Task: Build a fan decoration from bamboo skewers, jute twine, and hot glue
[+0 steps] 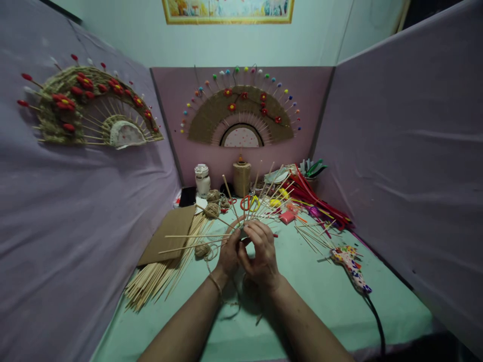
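Observation:
In the middle of the head view is a half-round fan frame [234, 223] with thin bamboo sticks [258, 183] spreading from it like rays. My left hand [228, 255] is closed on its near left part. My right hand [261, 249] works at the middle of the base, thumb and fingertips pinched together; what they pinch is hidden. Jute twine [215, 281] crosses my left wrist and hangs below it, close to a small twine ball [203, 250] on the left. Both palms and the frame's lower edge are mostly out of sight.
Loose bamboo sticks [151, 284] and a cardboard sheet [171, 234] lie left. On the right rest a patterned glue gun [350, 269] with a black cord, short sticks [311, 236] and red strips [313, 193]. Behind stand a jar [203, 181] and twine spool [242, 178]; a finished fan [241, 108] hangs above.

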The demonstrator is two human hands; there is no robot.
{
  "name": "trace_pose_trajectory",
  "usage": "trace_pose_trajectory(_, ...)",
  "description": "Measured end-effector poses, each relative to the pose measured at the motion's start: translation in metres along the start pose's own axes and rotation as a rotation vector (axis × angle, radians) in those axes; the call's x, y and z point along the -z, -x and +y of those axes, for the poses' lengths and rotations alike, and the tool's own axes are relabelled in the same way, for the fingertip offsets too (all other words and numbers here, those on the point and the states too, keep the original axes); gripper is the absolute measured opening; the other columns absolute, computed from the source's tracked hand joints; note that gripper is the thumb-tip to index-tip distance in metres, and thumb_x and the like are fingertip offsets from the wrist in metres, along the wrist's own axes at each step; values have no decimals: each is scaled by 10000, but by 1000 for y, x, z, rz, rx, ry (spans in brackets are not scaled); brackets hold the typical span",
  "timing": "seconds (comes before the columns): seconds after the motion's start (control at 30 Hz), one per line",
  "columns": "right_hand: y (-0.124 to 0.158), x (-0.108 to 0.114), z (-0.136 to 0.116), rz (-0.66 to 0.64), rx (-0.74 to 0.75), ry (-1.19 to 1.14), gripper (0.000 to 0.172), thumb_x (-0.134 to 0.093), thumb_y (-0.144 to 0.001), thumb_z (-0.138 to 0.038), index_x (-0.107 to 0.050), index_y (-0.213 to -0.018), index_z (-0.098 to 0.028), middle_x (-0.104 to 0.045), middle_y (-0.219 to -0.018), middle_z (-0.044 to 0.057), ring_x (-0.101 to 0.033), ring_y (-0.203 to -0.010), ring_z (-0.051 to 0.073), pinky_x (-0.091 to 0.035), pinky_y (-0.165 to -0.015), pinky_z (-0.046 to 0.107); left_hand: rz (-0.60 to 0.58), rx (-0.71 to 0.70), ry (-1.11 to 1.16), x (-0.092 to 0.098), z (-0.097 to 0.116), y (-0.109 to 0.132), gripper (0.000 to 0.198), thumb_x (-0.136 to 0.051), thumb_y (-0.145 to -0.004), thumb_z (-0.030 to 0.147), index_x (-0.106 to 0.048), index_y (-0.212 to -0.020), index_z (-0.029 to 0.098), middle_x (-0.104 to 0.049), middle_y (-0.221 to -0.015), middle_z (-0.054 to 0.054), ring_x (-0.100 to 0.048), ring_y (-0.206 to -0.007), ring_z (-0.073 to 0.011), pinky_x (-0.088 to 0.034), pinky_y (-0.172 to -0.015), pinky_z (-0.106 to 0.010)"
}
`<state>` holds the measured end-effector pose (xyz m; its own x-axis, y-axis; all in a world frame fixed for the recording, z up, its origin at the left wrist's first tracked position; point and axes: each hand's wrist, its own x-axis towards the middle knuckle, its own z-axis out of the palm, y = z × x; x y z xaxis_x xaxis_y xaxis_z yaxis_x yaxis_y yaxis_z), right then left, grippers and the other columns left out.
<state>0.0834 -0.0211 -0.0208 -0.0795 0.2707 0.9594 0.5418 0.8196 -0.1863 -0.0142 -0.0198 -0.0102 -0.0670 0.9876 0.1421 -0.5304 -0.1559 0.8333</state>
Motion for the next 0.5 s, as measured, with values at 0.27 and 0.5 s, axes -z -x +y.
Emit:
trace_pose_trajectory(0.27,3,-2,-2,27,-19,-15,632,-571,-813,-93,-385,-1403,-223,-576,-1278,137,-538,-1224,278,-502,-974,548,-5,-2,24,2,-3,-1,301,-689,-746,378,-696,-962,168,-722,-1134,-112,-649,-1103,-280,-520,-967,-400)
trace_pose_trajectory(0.5,6,-2,0,34,47,-74,654,-552,-787,-43,-373,-1398,-190,-608,-1259,143,-527,-1271,289,-437,-1021,589,-69,4,38,0,-1,-1,385,-770,-689,395,-681,-1002,190,-702,-1179,-93,-633,-1136,-266,-484,-1034,-379)
